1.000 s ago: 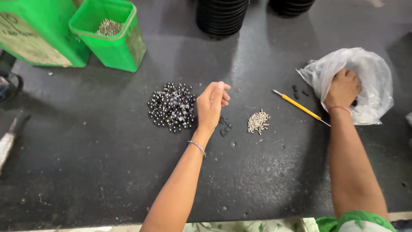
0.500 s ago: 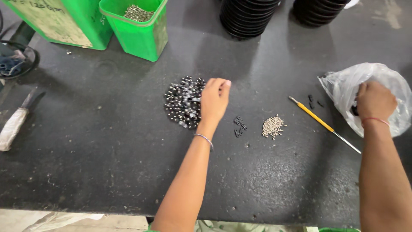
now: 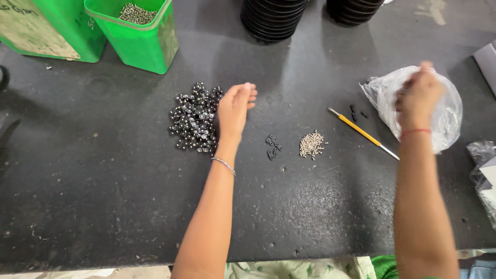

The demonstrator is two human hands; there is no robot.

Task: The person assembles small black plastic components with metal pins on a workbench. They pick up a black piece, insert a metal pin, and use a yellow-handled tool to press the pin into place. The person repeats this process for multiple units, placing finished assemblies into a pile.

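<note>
the left hand (image 3: 235, 110) hovers loosely cupped, fingers together, beside the pile of small black parts (image 3: 194, 124) on the dark bench (image 3: 103, 206). these look hard, light and rolly, best pinched singly. the right hand (image 3: 419, 95), blurred, seems closed on the soft clear plastic bag (image 3: 449, 116).

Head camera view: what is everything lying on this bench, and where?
bench: one, black, under everything
bins: two, green, far left; the nearer holds silver bits
black stacks: two, ribbed, far middle
black parts pile: one, shiny, left of centre
small black pieces: few, centre
screw pile: one, silver, right of centre
yellow tool: one, thin, beside the bag
plastic bag: one, clear, right
left hand: at the parts pile's edge, fingers loosely curled
right hand: blurred, over the bag
</note>
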